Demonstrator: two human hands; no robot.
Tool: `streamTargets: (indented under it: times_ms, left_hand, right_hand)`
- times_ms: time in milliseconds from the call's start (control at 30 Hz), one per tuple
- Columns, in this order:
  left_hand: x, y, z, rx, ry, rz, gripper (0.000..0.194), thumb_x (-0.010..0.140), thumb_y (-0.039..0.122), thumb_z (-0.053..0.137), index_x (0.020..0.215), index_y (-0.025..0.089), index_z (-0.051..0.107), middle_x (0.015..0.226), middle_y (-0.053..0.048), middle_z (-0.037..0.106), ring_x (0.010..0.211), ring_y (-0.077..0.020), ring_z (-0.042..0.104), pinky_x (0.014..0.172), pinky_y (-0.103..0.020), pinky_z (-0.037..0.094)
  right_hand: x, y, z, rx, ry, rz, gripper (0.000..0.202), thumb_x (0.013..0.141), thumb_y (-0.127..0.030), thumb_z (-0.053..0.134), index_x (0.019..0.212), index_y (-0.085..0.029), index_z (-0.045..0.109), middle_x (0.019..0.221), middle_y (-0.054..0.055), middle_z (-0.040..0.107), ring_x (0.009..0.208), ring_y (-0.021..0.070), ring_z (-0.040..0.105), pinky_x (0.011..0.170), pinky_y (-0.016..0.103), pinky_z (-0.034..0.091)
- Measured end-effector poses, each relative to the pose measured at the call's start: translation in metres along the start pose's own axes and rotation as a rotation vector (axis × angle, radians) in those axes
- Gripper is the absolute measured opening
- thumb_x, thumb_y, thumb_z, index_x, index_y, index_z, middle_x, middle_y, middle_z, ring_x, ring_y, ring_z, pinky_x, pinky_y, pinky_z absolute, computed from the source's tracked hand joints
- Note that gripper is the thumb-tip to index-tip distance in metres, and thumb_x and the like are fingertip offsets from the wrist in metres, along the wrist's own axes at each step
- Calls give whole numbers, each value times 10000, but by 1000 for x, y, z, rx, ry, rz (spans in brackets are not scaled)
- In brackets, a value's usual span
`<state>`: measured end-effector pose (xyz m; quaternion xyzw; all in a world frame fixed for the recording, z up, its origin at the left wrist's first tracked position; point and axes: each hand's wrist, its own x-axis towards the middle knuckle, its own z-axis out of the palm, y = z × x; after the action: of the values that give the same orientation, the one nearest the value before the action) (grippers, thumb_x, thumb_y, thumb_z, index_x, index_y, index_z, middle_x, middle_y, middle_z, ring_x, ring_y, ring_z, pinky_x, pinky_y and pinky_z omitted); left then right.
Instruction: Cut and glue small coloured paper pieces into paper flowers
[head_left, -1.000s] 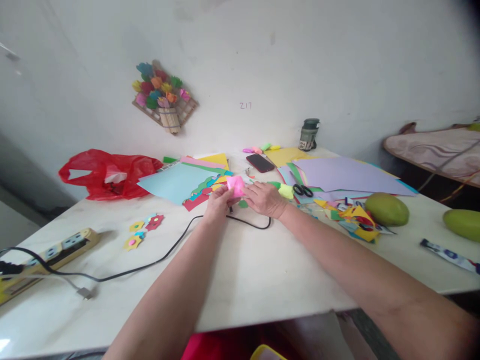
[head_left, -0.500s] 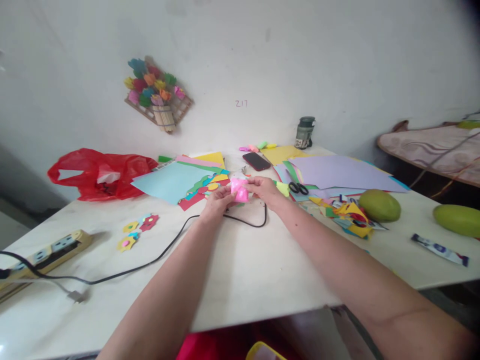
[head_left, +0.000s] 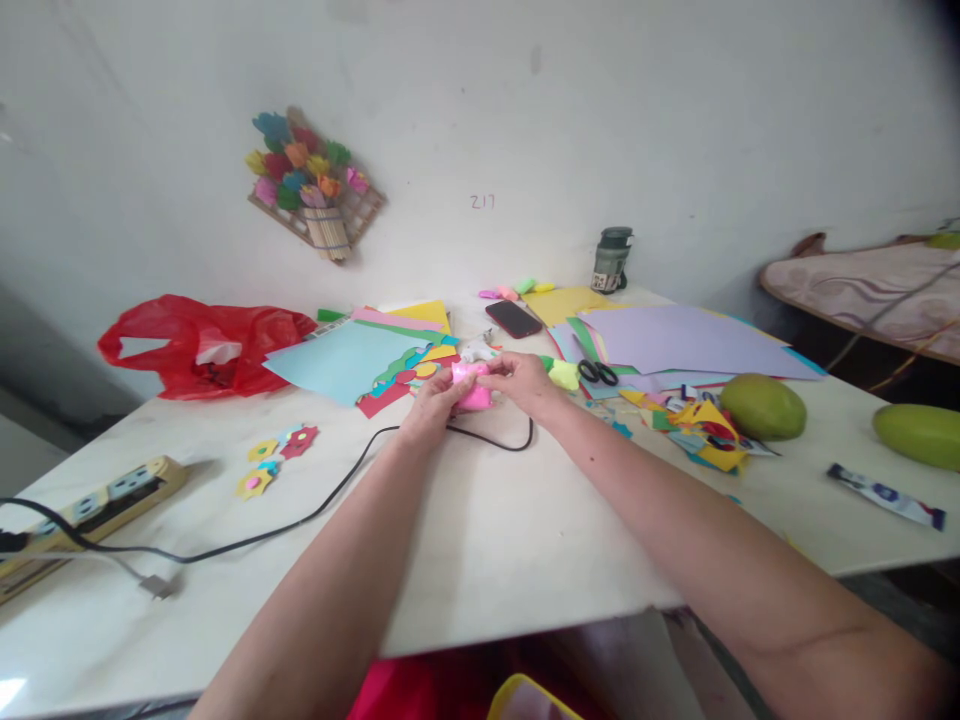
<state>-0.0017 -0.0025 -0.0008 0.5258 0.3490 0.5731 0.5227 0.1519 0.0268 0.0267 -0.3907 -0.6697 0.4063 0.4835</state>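
Between my hands, above the middle of the table, is a small bright pink packet [head_left: 474,396], soft and shiny-looking; its exact kind is unclear. My left hand [head_left: 433,405] pinches its left side, thumb on top. The fingers of my right hand [head_left: 521,380] are closed at its upper right edge. Just behind the packet lies a small whitish item [head_left: 477,349], partly hidden. Colourful cut-paper pieces [head_left: 409,378] lie left of my left hand. Black-handled scissors [head_left: 598,373] and a yellow-green piece [head_left: 564,375] are to the right of my right hand.
A black cable [head_left: 300,525] runs from the power strip [head_left: 97,520] under my hands. Paper flowers [head_left: 277,460] lie at left, near a red plastic bag [head_left: 202,345]. Phone [head_left: 513,319], purple sheets [head_left: 675,338], paper scraps [head_left: 705,430], green fruit [head_left: 763,407] and a tube [head_left: 886,497] surround the work area.
The pink packet has tipped and shifted slightly down and left between my hands. My left thumb now lies across it, and the whitish item behind shows more.
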Motion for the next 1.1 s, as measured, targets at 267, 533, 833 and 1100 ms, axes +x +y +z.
streamTargets:
  times_ms: [267, 533, 833, 1100]
  left_hand:
    - [1, -1, 2, -53, 13, 11, 283, 709, 409, 738, 845, 170, 672, 647, 12, 617, 506, -81, 503, 493, -212, 363]
    - [0, 4, 2, -122, 13, -46, 350, 682, 434, 751, 848, 135, 677, 729, -42, 675, 677, -150, 621, 609, -238, 465]
    - [0, 5, 3, -157, 25, -81, 321, 692, 431, 745, 776, 134, 653, 678, -41, 668, 604, -136, 617, 590, -242, 489]
    - [0, 6, 5, -157, 26, -69, 323, 697, 433, 738, 763, 135, 634, 643, -26, 648, 551, -122, 592, 576, -241, 474]
  right_hand:
    - [-2, -1, 2, -8, 45, -17, 132, 570, -254, 733, 635, -157, 670, 592, -2, 647, 570, 119, 559, 534, 234, 438]
    - [-5, -6, -12, 135, -90, 45, 272, 705, -412, 635, 692, -143, 674, 647, 24, 650, 546, 99, 535, 499, 221, 411]
    - [-3, 0, -15, 62, -54, -138, 190, 655, -279, 675, 804, -169, 631, 719, 18, 650, 651, 120, 584, 605, 248, 469]
    - [-4, 4, -12, -188, -97, -313, 45, 667, -204, 631, 690, -168, 617, 602, -18, 588, 550, 95, 512, 555, 227, 417]
